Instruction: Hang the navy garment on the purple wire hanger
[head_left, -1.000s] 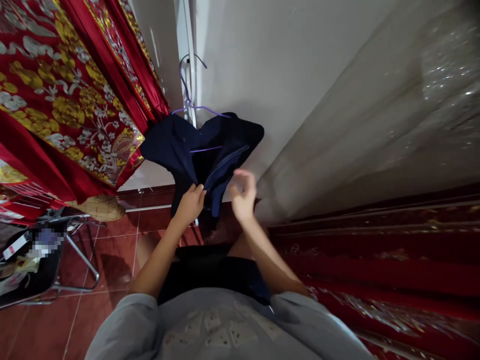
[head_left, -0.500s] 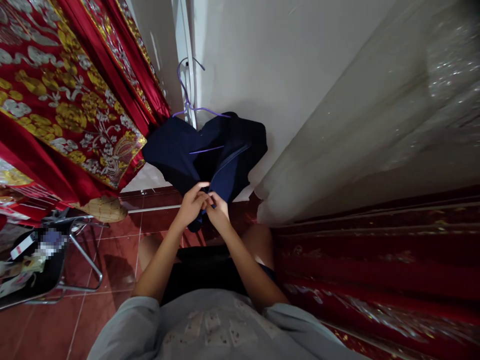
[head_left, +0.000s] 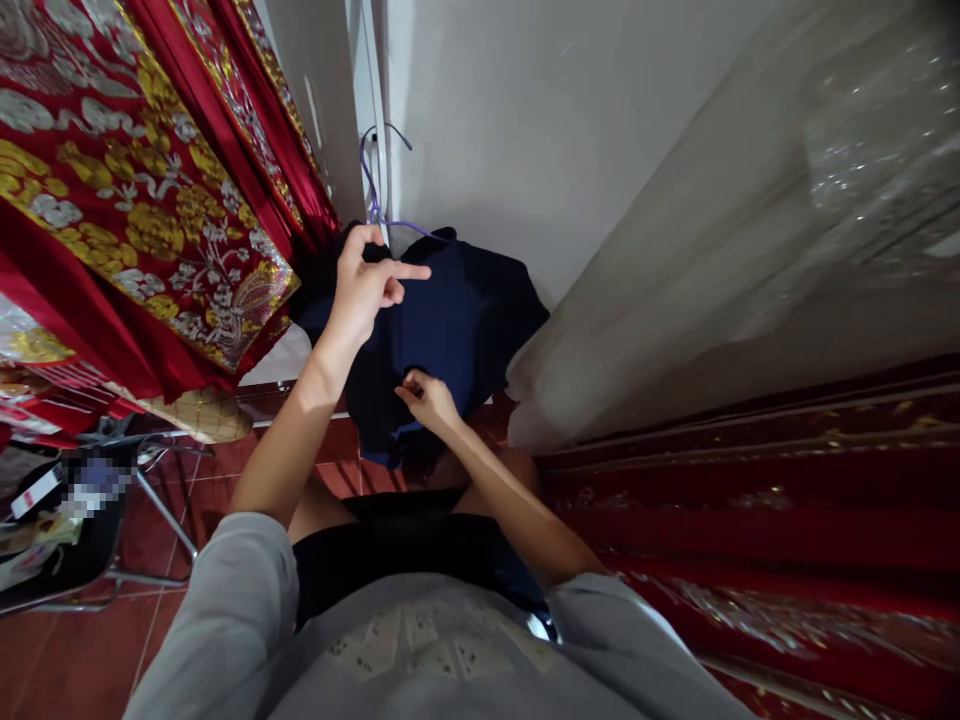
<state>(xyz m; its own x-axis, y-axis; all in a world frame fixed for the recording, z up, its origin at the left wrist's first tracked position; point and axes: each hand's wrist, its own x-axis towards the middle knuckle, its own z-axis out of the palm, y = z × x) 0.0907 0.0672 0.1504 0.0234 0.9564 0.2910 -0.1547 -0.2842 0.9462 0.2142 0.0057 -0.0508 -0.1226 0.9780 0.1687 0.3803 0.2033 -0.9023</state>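
Note:
A dark blue garment hangs on a purple wire hanger in front of me, against the wall. My left hand is raised in front of its upper left part, one finger stretched out to the right and the others partly bent and apart; nothing shows in it. Lower down, my right hand is closed in a pinch at the garment's front, apparently on the cloth edge. What exactly lies between those fingertips is too small to see.
Red cloth with gold and silver embroidery hangs at left. Below it a black chair with a metal frame holds small items. Sheer whitish fabric and red cloth fill the right side. The floor is red tile.
My left hand has left the pinch beside the right hand and moved up the garment, fingers apart. The garment's front, which gaped before, now lies closer together. My right hand stays low.

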